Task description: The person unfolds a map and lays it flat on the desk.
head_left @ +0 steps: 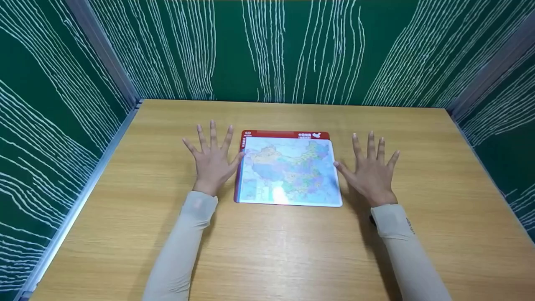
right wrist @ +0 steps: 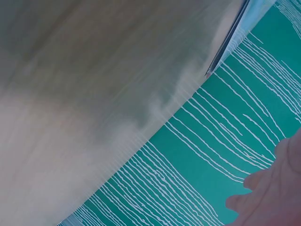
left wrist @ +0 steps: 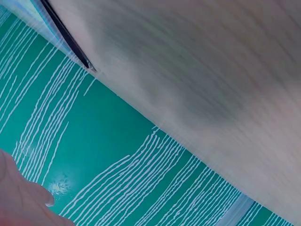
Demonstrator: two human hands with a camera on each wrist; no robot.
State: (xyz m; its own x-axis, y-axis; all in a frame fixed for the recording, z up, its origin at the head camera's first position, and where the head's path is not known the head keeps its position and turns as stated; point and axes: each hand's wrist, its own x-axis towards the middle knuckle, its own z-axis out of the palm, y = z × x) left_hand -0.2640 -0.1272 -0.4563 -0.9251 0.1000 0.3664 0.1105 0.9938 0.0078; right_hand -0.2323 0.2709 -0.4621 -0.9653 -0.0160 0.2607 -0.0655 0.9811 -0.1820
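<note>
A flat rectangular map board [head_left: 288, 171] with a red top strip and a pastel map of China lies on the wooden table. On its left side is my left hand [head_left: 213, 165], fingers spread wide, the thumb tip at the board's left edge. My right hand [head_left: 372, 177] is spread in the same way on the other side, its thumb close to the right edge. Whether either thumb touches the board I cannot tell. In the left wrist view part of the left hand [left wrist: 21, 197] shows at the lower left corner; the right wrist view shows the right hand [right wrist: 273, 188] at lower right.
The wooden table [head_left: 276, 251] carries the board near its middle. Green walls [head_left: 230, 50] with white wavy lines stand behind it and at both sides, with grey posts [head_left: 108, 50] at the corners. A bright glare spot lies on the map's lower part.
</note>
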